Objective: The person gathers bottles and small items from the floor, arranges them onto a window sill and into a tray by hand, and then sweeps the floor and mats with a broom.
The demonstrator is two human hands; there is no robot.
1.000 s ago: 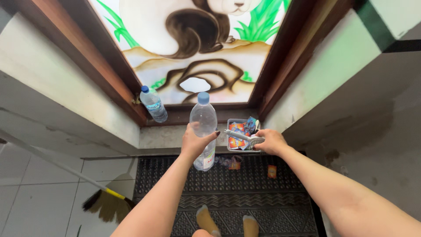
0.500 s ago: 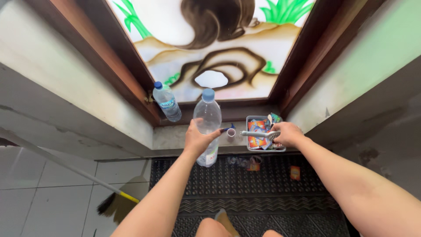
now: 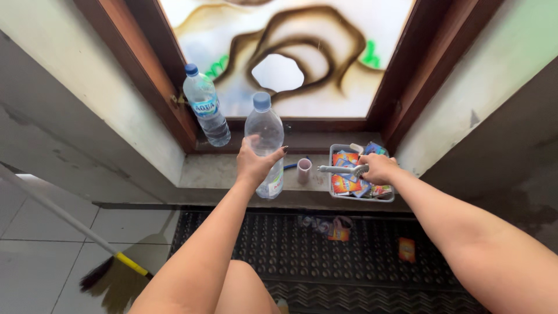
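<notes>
Clear plastic bottle (image 3: 264,136) with a blue cap stands upright near the front edge of the stone sill (image 3: 215,171), left of its middle. Left hand (image 3: 254,164) wraps it around the mid-body, thumb toward the right side, fingers curled on the front. Right hand (image 3: 378,168) is closed on a grey-white brush (image 3: 343,170), handle pointing left, held over the white basket (image 3: 363,196) at the sill's right end; whether the brush head touches the basket contents is hard to say, partly hidden by the hand. Basket holds bright orange and blue sachets (image 3: 343,180). Small pale cup (image 3: 304,171) sits between bottle and basket, just beside a blue item behind it. Second, smaller bottle (image 3: 204,107) leans against the wooden window frame (image 3: 145,75) at the sill's back-left corner, well apart from the held one. Below: black rubber mat (image 3: 360,250) with a few loose sachets, broom (image 3: 87,244) on the tiled floor to the left.
</notes>
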